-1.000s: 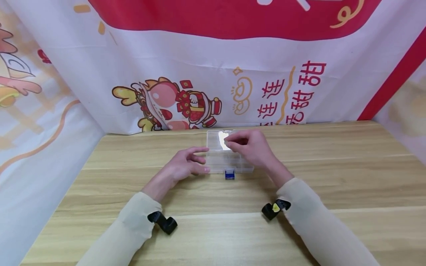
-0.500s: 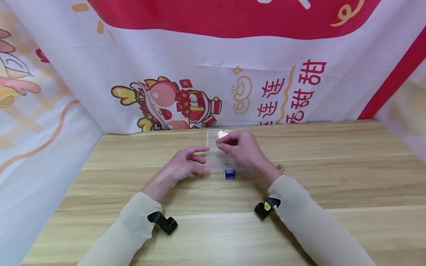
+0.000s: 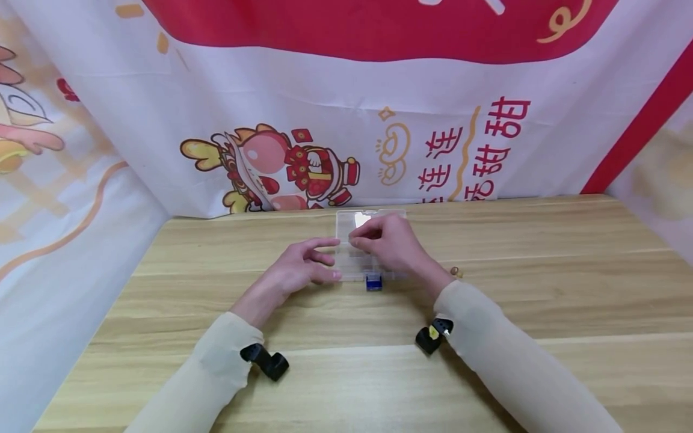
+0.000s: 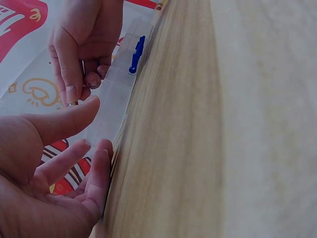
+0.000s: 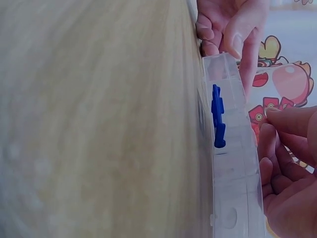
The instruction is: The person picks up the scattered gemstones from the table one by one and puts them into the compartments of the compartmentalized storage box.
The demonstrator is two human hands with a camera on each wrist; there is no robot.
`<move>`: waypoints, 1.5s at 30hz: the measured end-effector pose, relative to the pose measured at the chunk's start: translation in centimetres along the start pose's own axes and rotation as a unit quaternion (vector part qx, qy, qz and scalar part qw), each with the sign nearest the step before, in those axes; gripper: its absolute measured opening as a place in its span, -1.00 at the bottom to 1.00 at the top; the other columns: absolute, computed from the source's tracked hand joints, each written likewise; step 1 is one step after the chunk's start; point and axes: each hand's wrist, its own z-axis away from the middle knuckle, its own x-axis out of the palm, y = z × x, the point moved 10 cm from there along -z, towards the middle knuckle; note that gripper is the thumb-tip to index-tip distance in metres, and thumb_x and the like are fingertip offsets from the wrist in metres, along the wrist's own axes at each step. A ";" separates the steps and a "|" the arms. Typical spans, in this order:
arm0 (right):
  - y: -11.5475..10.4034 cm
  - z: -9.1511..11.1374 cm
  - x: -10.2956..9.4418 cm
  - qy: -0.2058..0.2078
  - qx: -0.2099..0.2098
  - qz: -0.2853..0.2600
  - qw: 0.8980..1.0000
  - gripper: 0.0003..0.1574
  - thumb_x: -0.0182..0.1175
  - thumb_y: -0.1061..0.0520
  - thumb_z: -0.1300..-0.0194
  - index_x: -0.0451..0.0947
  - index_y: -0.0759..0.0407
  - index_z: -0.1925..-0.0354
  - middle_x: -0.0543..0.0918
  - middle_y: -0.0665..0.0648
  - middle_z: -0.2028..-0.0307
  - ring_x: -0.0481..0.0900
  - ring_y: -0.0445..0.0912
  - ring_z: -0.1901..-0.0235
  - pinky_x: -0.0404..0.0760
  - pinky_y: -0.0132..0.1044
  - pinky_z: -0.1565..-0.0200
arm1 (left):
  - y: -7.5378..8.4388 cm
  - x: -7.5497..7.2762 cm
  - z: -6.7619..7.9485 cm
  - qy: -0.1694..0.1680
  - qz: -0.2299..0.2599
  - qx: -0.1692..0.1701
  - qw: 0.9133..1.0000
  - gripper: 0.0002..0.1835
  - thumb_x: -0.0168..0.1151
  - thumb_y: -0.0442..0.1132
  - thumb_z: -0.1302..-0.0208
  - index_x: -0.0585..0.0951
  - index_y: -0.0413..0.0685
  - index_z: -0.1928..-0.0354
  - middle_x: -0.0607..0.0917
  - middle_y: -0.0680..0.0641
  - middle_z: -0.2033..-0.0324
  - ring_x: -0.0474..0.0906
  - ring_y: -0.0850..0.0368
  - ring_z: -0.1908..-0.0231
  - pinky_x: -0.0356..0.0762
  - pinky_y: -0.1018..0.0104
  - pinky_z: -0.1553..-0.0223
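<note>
A clear plastic compartment box [image 3: 352,273] with a blue latch [image 3: 373,282] on its front side lies on the table, its lid [image 3: 344,222] folded back. My left hand [image 3: 300,264] is at the left side of the box, fingers spread, with fingertips and thumb right at the edge. Over the left part of the box is my right hand [image 3: 392,240], thumb and index finger pinched together. At those fingertips a tiny shiny item [image 4: 73,103] shows in the left wrist view; most of it is hidden, and I cannot tell its kind.
To the right of the box, by my right wrist, small brown and yellowish pieces [image 3: 456,272] lie on the wooden table [image 3: 335,373]. A printed cloth [image 3: 303,90] hangs behind the table's back edge, and more cloth hangs at both sides.
My right hand has moved left and slightly toward me over the box, bringing the small brown pieces on the table into view. The left hand has stayed at the box's edge.
</note>
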 end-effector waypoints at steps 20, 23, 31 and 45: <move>-0.2 -0.4 0.4 -0.021 -0.016 0.039 0.999 -0.90 0.42 0.10 -0.41 0.84 -0.02 0.13 0.79 0.01 0.18 0.63 -0.07 0.16 0.63 -0.25 0.10 | 0.3 0.0 0.1 0.003 -0.005 0.005 1.000 -0.28 0.54 -0.18 -0.29 0.52 0.31 -0.47 0.67 -0.11 -0.18 0.64 -0.01 -0.06 0.65 0.24 -0.06; -0.3 -0.5 0.4 -0.025 -0.020 0.042 0.999 -0.91 0.43 0.11 -0.40 0.84 -0.01 0.15 0.79 0.02 0.19 0.63 -0.08 0.17 0.61 -0.26 0.11 | 0.3 0.0 0.1 0.002 -0.005 0.004 1.000 -0.28 0.54 -0.18 -0.29 0.51 0.32 -0.47 0.67 -0.11 -0.19 0.63 -0.01 -0.07 0.65 0.24 -0.06; -0.3 -0.6 0.9 -0.046 -0.025 0.050 0.997 -0.93 0.46 0.12 -0.37 0.85 0.01 0.18 0.80 0.03 0.24 0.60 -0.09 0.24 0.57 -0.29 0.18 | 0.1 0.0 0.1 0.005 -0.007 0.001 1.000 -0.28 0.53 -0.17 -0.29 0.51 0.33 -0.47 0.67 -0.10 -0.19 0.63 -0.02 -0.08 0.64 0.23 -0.07; -0.5 -0.6 1.4 -0.061 -0.022 0.069 0.995 -0.92 0.44 0.11 -0.40 0.85 -0.01 0.17 0.79 0.02 0.22 0.60 -0.08 0.23 0.58 -0.28 0.18 | 0.0 -0.1 0.0 0.006 -0.008 -0.006 1.000 -0.28 0.53 -0.17 -0.30 0.51 0.35 -0.47 0.66 -0.10 -0.19 0.62 -0.03 -0.08 0.61 0.22 -0.07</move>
